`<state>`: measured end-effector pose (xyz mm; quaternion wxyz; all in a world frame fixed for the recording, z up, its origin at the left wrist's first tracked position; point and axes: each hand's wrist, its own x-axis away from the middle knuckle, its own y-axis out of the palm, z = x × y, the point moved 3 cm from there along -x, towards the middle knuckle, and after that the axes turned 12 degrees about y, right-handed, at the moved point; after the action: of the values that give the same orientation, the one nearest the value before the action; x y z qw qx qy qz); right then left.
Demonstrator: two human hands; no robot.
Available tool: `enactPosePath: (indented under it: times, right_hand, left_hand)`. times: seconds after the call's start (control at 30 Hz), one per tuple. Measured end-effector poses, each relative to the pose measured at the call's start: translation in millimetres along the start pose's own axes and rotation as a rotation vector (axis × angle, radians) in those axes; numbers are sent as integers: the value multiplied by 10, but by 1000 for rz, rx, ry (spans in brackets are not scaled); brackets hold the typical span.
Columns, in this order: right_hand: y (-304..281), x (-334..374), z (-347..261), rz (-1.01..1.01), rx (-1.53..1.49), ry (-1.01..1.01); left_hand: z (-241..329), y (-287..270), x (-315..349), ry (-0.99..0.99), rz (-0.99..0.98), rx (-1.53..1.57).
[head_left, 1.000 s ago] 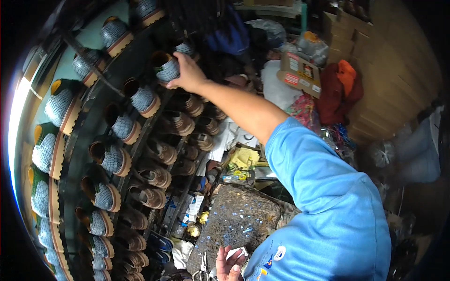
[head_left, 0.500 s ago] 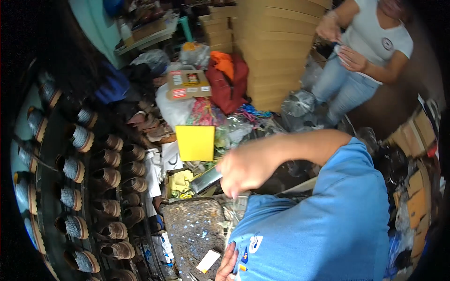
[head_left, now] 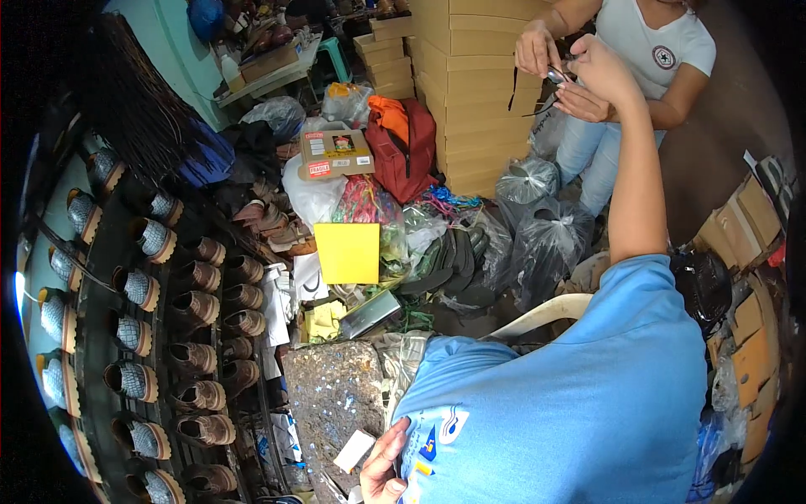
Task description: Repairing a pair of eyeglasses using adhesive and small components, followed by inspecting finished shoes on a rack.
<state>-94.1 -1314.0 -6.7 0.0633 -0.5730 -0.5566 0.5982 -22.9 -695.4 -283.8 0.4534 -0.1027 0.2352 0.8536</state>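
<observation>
My right hand [head_left: 603, 71] is stretched out to the upper right, fingers bent in by a small shiny dark thing with thin black straps [head_left: 556, 76]. Another person's hands [head_left: 537, 52] hold that thing too, and it is too small to name. Low in the middle, my left hand [head_left: 385, 464] rests by the front of my blue shirt, its fingers apart and nothing seen in them. Close beside it, a small white block [head_left: 354, 451] lies on a rough, speckled work block [head_left: 332, 386].
Racks of shoes [head_left: 193, 357] fill the left side. Beyond the work block are a yellow sheet [head_left: 348, 254], a red bag [head_left: 401, 149], a cardboard box [head_left: 336, 154] and plastic bags [head_left: 546, 244]. Stacked cartons [head_left: 487, 109] stand at the back, with the other person [head_left: 646, 50] at their right.
My right hand has swung from over the middle up to the far right, reaching the other person's hands. My left hand has shifted slightly left and lower.
</observation>
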Motion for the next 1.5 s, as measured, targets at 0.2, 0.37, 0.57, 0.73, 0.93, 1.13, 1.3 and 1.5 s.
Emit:
enactPosePath:
  times: [0.2, 0.37, 0.57, 0.73, 0.93, 1.13, 1.3, 1.5]
  right_hand:
    - [485, -136, 219, -97, -186, -27]
    - [467, -150, 124, -75, -168, -83]
    - [7, 126, -185, 448, -241, -32]
    - [52, 1014, -1715, -97, -1064, -371]
    - [662, 2705, -2793, -661, -1077, -1488]
    - [984, 3907, -3233, -1385, -1284, -1297]
    - [1016, 4508, -3496, -1714, -1241, -1496]
    - [1778, 4638, -3280, -2547, -857, -772]
  left_hand:
    - [42, 66, -51, -42, 62, -43]
    - [42, 67, -44, -67, 86, -36]
    - [-32, 15, -107, -33, 57, -9]
    - [-17, -137, 8, -47, -125, -292]
    - [-163, -175, 31, -140, -76, -451]
    - [-188, 38, 458, -199, 276, -466]
    - [181, 287, 1131, 49, 683, -342]
    - [424, 570, 2164, -11, 1735, -477]
